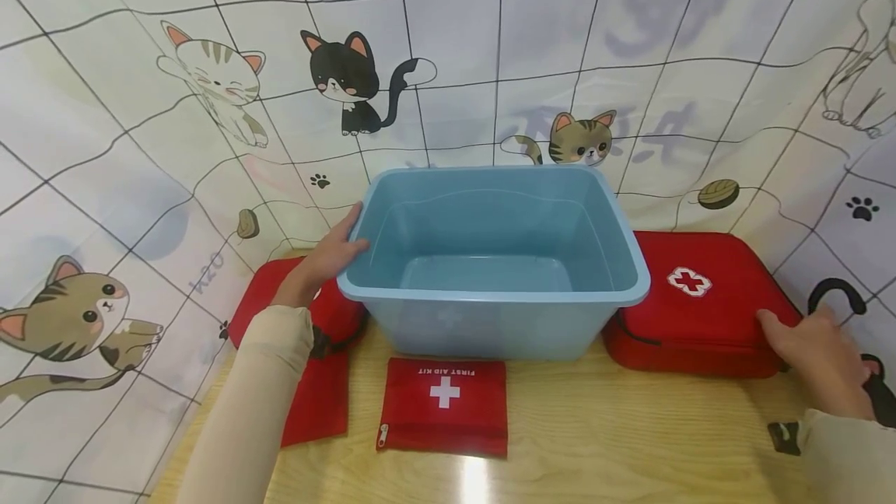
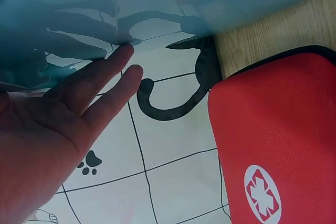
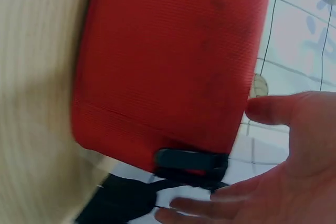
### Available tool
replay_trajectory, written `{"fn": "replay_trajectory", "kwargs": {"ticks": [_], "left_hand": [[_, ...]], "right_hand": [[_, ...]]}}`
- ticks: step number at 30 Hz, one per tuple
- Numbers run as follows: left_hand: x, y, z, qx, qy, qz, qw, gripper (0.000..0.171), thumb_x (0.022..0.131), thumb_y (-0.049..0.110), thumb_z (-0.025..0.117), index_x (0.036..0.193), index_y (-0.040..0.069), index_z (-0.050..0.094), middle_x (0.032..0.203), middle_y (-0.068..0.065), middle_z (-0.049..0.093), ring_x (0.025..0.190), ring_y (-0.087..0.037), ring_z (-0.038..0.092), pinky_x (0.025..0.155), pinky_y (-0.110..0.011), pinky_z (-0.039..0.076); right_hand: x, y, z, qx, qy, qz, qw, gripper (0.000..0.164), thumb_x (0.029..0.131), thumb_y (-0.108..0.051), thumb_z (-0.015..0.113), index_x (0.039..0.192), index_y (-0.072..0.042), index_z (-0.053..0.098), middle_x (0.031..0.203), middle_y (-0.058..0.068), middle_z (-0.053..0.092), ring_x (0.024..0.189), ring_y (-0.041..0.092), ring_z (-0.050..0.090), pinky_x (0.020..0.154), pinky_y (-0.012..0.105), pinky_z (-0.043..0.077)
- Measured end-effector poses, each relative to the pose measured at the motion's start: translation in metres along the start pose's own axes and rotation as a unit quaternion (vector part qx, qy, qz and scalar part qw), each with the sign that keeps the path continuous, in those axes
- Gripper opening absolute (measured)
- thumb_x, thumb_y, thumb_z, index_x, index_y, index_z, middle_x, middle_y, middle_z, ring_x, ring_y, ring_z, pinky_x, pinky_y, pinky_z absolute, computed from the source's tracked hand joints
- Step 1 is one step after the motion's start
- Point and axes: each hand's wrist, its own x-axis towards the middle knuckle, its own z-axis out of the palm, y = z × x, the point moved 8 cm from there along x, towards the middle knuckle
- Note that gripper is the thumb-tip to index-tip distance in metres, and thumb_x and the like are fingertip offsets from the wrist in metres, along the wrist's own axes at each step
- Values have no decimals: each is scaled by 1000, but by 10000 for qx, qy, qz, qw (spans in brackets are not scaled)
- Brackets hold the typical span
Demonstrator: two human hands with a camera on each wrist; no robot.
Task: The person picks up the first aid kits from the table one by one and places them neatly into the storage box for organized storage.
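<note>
Bin [image 1: 483, 325], smooth, open-topped blue plastic; straight-fingered left hand [image 1: 330, 253] touches its rim; right hand [image 1: 820, 352], fingers extended, beside textured red case [image 1: 707, 313].

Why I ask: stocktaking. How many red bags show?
4: left case and right case flanking the tub, front pouch, left pouch partly behind the left sleeve. Others may be hidden.

1. Tub [image 1: 490, 295]: plastic, smooth, semi-gloss AFAICT.
2. Rt case [image 1: 700, 317]: matt, fine-textured fabric look, slightly rough; its handle [image 3: 184, 159] smoother, mat'l unclear to me.
3. Pouch [image 1: 444, 420]: thin cloth, slight sheen; zip pull [image 1: 383, 435] looks metal.
4. Table [image 1: 630, 434]: wood-grain, smooth, glossy w/ glare.
5. Wall sheet [image 1: 469, 45]: smooth, paper or plastic, I can't tell.
6. Sleeve [image 1: 255, 391]: matt cloth.
</note>
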Motion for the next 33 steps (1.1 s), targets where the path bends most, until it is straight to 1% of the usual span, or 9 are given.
{"fn": "replay_trajectory", "kwargs": {"ticks": [4, 6, 8, 11, 17, 23, 28, 32, 33], "left_hand": [[2, 1, 2, -31, -11, 83, 10000, 85, 98, 13, 51, 161, 22, -5, 161, -19, 19, 142, -46, 28, 105, -65, 37], [3, 2, 2, -25, -14, 103, 9999, 84, 98, 12, 50, 160, 21, -5, 161, -19, 18, 142, -47, 27, 106, -65, 36], [4, 1, 2, 1, -5, 81, 10000, 84, 98, 13, 49, 160, 23, -6, 162, -18, 17, 143, -46, 26, 106, -65, 36], [4, 1, 2, 32, 22, 72, 10000, 83, 100, 14, 49, 160, 24, -6, 163, -17, 17, 143, -46, 26, 106, -64, 36], [3, -1, 2, 56, 37, -19, 10000, 85, 99, 18, 53, 160, 27, -5, 162, -15, 19, 142, -45, 29, 104, -62, 41], [5, -5, 2, 45, 68, 14, 10000, 84, 98, 18, 51, 161, 26, -5, 163, -14, 16, 144, -45, 26, 105, -64, 38], [5, -3, 2, 62, 123, 91, 9999, 83, 99, 18, 51, 160, 26, -5, 164, -12, 15, 145, -45, 25, 105, -63, 38], [2, -2, 2, 106, 136, 87, 9998, 82, 101, 19, 50, 160, 28, -6, 165, -11, 14, 146, -45, 24, 105, -63, 38], [2, -2, 2, 101, 129, 78, 9998, 82, 101, 19, 50, 160, 28, -6, 165, -11, 14, 146, -45, 24, 105, -63, 38]], "right_hand": [[3, 16, 10, -133, -259, 130, 9995, 99, 95, -66, 32, 121, 29, 26, 114, 45, 39, 102, 55, 44, 84, 67, 42], [5, 24, 19, -80, -432, 242, 9987, 106, 93, -72, 29, 126, 28, 29, 118, 46, 38, 104, 55, 43, 86, 69, 43], [6, 32, 27, 69, -592, 390, 9975, 113, 90, -77, 27, 132, 28, 27, 124, 47, 35, 109, 56, 41, 90, 71, 40], [8, 40, 35, 514, -743, 520, 9946, 118, 90, -77, 28, 136, 31, 14, 131, 49, 27, 116, 59, 35, 99, 73, 35], [9, 43, 41, 1497, -718, 545, 9846, 115, 91, -73, 33, 143, 24, 1, 142, 48, 20, 127, 59, 26, 108, 71, 23], [10, 40, 42, 2093, -547, 476, 9752, 110, 92, -70, 36, 148, 18, 0, 149, 44, 14, 134, 57, 22, 113, 67, 15], [16, 43, 44, 2974, -252, 488, 9532, 103, 93, -66, 42, 154, 8, 3, 157, 35, 12, 141, 49, 21, 117, 59, 16], [21, 47, 49, 3591, -169, 580, 9314, 97, 94, -62, 46, 157, -1, 5, 161, 27, 13, 144, 42, 19, 119, 52, 15], [24, 50, 51, 3683, -164, 654, 9273, 96, 94, -61, 49, 158, -4, 6, 159, 24, 24, 141, 37, 29, 120, 48, 17]]}}
